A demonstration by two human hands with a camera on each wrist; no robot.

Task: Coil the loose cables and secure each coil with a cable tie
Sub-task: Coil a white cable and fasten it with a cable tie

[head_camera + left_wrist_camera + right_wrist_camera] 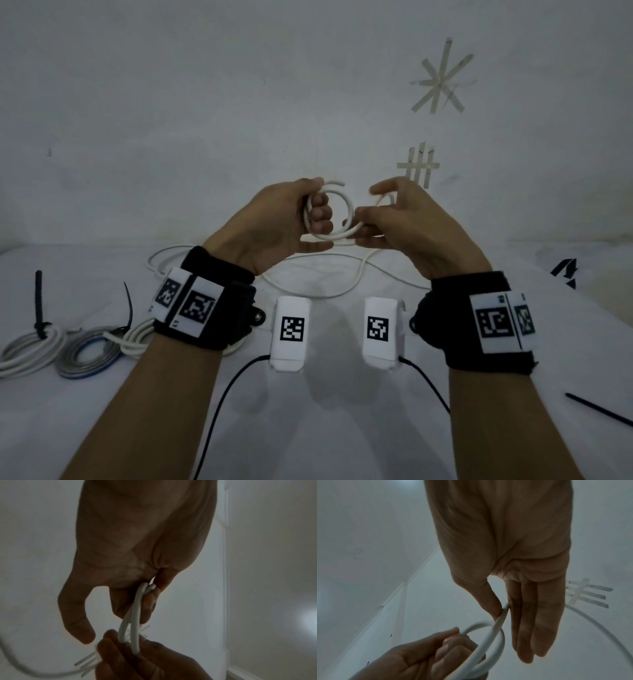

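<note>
A white cable (349, 205) is held up in front of the wall as a small coil of a couple of loops. My left hand (318, 212) grips the coil's left side with curled fingers (149, 601). My right hand (368, 216) pinches the strand (502, 614) between thumb and index finger at the coil's right edge, while its other fingers (539, 628) stay straight. The rest of the cable (359, 277) trails down and lies in loose curves on the white table. A loose black cable tie (599, 409) lies at the right.
Three finished coils lie at the left: a white coil (27, 349) with a black tie (38, 298) standing up, a grey-blue coil (89, 353), and a white coil (137, 339) partly hidden by my left wrist. Tape marks (418, 166) are on the wall.
</note>
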